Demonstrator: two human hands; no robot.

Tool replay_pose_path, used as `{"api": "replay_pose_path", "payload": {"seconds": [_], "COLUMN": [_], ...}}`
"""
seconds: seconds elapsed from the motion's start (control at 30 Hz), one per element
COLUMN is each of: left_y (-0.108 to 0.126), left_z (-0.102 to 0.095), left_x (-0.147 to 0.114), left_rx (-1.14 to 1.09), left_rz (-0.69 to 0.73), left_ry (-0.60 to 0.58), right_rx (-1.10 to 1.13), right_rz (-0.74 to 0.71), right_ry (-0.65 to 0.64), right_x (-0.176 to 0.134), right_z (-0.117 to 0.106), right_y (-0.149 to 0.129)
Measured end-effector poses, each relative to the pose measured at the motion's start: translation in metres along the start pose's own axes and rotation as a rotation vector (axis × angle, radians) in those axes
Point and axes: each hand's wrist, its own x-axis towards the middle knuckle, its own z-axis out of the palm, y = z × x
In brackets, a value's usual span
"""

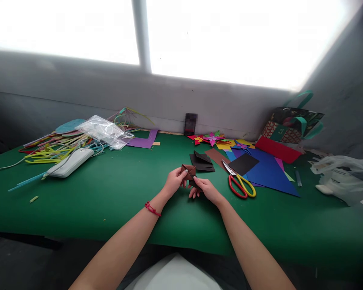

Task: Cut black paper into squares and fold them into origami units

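Note:
Between both hands, over the green table (pixel 124 189), is a small folded brown paper piece (pixel 187 171) with crossing creases on its face. My left hand (pixel 174 180) pinches its left side, thumb on top. A dark folded paper piece (pixel 194 183) touches its lower right corner, and my right hand (pixel 206 190) grips that dark piece between thumb and fingers. Whether the two pieces are joined I cannot tell. Just beyond the hands lie folded black papers (pixel 202 161), one with a flap standing up.
Scissors (pixel 240 183) with red and yellow handles lie right, beside coloured sheets (pixel 269 173). Folded paper flowers (pixel 212 138) and a dark blurred object (pixel 190 124) stand behind. Left are a white power bank-like device (pixel 69 163), pipe cleaners (pixel 51 153) and a clear bag (pixel 104 131). A plastic bag (pixel 341 177) sits far right.

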Motion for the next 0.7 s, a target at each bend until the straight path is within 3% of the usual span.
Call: {"api": "replay_pose_path", "payload": {"seconds": [0.53, 0.7], "left_y": [-0.0009, -0.0067], "left_z": [0.0009, -0.0002], "left_x": [0.0021, 0.0077], "left_rx": [0.01, -0.084], "left_rz": [-0.013, -0.159], "left_ry": [0.008, 0.047], "right_rx": [-0.005, -0.055], "right_rz": [0.006, -0.051], "right_ry": [0.08, 0.246], "right_x": [0.0045, 0.0062], "right_z": [0.0, -0.0037], "right_y": [0.0061, 0.0072]}}
